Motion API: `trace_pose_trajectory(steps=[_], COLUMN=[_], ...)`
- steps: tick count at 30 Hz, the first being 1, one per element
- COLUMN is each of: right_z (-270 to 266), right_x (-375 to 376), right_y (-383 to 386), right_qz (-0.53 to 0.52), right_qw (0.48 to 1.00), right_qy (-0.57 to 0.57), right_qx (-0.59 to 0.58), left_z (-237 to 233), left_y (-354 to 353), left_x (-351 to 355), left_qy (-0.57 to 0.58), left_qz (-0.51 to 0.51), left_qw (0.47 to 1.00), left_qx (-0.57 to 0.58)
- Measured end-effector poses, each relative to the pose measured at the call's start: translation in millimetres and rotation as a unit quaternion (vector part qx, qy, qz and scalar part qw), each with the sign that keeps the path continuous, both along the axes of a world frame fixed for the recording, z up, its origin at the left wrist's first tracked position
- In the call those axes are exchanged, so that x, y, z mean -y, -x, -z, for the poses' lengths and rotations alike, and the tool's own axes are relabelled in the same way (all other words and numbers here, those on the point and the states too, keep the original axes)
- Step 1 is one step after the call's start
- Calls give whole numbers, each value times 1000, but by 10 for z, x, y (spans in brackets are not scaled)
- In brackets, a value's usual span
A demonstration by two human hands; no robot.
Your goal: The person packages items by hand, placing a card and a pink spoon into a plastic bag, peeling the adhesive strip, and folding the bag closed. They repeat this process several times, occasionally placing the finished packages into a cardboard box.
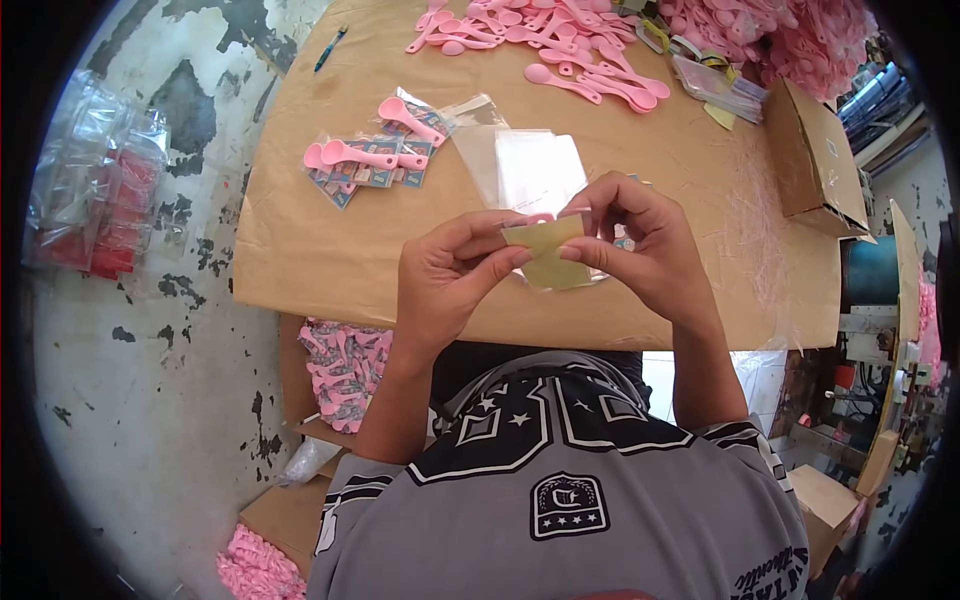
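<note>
Grey jersey fabric with black-and-white print fills the foreground, and both forearms reach out from it over a brown cardboard sheet that serves as the worktop. The left hand and the right hand meet above the near edge of that sheet, each pinching a small yellowish card between thumb and fingertips. The left grips its left side and the right its upper right corner. The card is held up off the sheet, tilted a little. A sliver of pink shows just above it, but I cannot tell what it is.

Just beyond the hands lies a stack of clear plastic sleeves. To its left sit packed pink spoons on printed cards. Farther back, a loose heap of pink spoons spreads across the far end, with a pen near the far left corner. A cardboard box stands at the right edge. On the flaking floor to the left rests a bag of red packets.
</note>
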State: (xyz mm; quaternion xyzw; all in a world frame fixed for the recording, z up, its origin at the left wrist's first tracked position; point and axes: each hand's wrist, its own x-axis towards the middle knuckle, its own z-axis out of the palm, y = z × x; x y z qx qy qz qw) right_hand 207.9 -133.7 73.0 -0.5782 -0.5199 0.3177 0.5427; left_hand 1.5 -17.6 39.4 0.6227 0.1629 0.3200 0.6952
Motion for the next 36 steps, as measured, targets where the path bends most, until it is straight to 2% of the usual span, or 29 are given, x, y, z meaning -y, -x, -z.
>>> trace_pose_trajectory(steps=[2, 4, 5, 7, 11, 15, 17, 20, 22, 26, 29, 35, 36], right_z=[-12, -17, -37, -68, 27, 265, 411, 462, 526, 678, 649, 606, 542], right_x=[6, 47, 101, 211, 445, 561, 544, 481, 493, 559, 584, 540, 508], right_y=[-20, -108, -175, -314, -565, -542, -482, -460, -543, -676, -664, -680, -633], right_qz=[31, 102, 133, 223, 329, 308, 286, 285, 266, 251, 257, 325, 322], right_qw=[995, 968, 966, 948, 905, 911, 911, 904, 927, 951, 944, 944, 946], right_qy=[-5, -15, -14, 13, 67, 188, 219, 258, 232, 177, 194, 34, -9], right_qx=[94, 227, 223, 229, 262, 202, 201, 189, 130, 44, 67, 57, 28], left_z=[-56, -19, -7, -38, -96, 206, 219, 296, 390, 505, 511, 502, 498], left_y=[49, 165, 239, 392, 468, 243, -9, -365, -449, -467, -482, -414, -397], left_x=[-20, -170, -272, -459, -647, -432, -286, -240, -271, -311, -269, -262, -263], left_qy=[-32, -177, -247, -309, -338, -298, -319, -410, -451, -432, -437, -442, -436], left_qz=[-40, -143, -191, -271, -283, -270, -209, -183, -178, -173, -187, -190, -193], left_qw=[999, 974, 950, 911, 891, 907, 896, 861, 837, 847, 845, 844, 846], left_qx=[10, 20, 26, -10, -109, -125, -228, -238, -255, -257, -245, -239, -238])
